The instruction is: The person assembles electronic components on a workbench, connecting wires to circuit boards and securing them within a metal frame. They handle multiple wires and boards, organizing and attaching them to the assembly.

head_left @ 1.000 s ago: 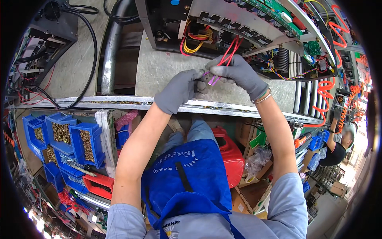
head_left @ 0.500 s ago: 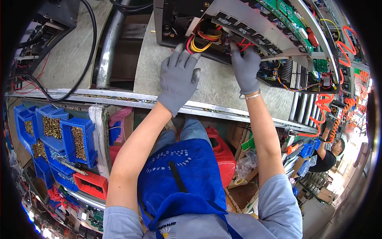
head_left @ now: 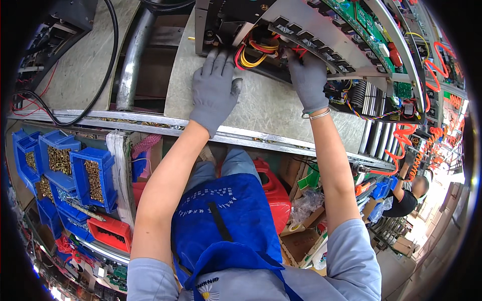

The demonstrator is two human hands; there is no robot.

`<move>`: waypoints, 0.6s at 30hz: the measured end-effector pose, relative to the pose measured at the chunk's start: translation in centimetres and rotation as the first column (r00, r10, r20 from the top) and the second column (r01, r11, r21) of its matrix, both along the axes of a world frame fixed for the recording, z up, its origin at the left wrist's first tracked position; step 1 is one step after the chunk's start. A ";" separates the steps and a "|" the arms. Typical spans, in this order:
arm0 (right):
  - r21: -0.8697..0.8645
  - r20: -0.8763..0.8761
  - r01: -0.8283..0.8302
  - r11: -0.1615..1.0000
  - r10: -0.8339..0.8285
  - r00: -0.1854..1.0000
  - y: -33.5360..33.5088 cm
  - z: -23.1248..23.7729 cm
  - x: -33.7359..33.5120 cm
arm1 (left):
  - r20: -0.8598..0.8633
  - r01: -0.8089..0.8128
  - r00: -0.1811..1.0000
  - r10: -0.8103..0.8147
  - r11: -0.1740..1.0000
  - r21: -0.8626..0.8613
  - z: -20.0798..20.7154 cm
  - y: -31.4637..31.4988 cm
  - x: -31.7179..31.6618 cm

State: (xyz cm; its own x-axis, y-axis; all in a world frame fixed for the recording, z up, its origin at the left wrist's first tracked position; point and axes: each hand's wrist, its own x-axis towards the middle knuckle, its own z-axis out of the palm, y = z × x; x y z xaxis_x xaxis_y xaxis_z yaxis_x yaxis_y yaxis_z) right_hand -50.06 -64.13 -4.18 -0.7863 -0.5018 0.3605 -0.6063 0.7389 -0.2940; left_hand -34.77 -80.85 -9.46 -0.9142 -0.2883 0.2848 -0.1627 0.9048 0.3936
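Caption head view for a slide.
Gloved left hand at an open chassis's edge; gloved right hand reaching inside, near looped wires.

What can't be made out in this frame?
Head view: whether the right hand grips the red wires; its fingers are hidden by the hand and the chassis.
Head view: the chassis's far end, cut off by the upper edge.
Head view: what the co-worker at far right handles, too small.

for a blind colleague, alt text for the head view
A gloved right hand reaches into an open electronics chassis by red wires; the gloved left hand is at its near edge beside looped yellow and red wires. Blue bins of fasteners sit lower left.
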 end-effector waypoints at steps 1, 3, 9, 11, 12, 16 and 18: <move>0.072 0.038 0.041 0.997 -0.044 0.998 -0.2 0.4 0.1 | 0.003 0.001 1.000 -0.001 1.000 0.002 0.1 -0.1 0.0; 0.089 -0.048 0.038 0.995 -0.034 0.998 0.0 0.2 -0.1 | 0.006 0.003 1.000 -0.003 1.000 0.011 0.3 -0.1 -0.1; 0.142 -0.143 0.090 0.986 -0.069 0.987 -0.5 0.0 0.2 | 0.022 -0.010 1.000 0.009 1.000 0.022 0.6 0.2 -0.1; 0.107 -0.174 0.085 0.991 -0.066 0.982 -0.6 -0.6 0.2 | 0.013 -0.019 1.000 0.019 1.000 0.022 0.5 0.3 -0.1; 0.068 -0.199 0.062 0.996 -0.047 0.979 -0.6 -1.0 0.1 | 0.005 -0.024 1.000 0.024 1.000 0.019 0.5 0.3 0.0; 0.030 -0.199 0.039 0.999 -0.032 0.980 -0.9 -1.8 -0.5 | 0.009 -0.035 0.999 0.035 0.999 0.007 0.4 0.3 -0.1; 0.064 -0.209 0.063 0.996 -0.048 0.977 -1.1 -1.9 -0.6 | 0.024 -0.029 0.999 0.028 1.000 0.008 0.5 0.5 0.0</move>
State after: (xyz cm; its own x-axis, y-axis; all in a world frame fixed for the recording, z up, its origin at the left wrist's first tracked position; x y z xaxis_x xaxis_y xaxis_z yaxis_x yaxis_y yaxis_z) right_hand -50.64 -65.27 -6.04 -0.7253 -0.4893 0.4843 -0.6063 0.7872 -0.1126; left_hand -34.79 -80.39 -8.93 -0.9120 -0.3165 0.2609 -0.1977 0.8965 0.3965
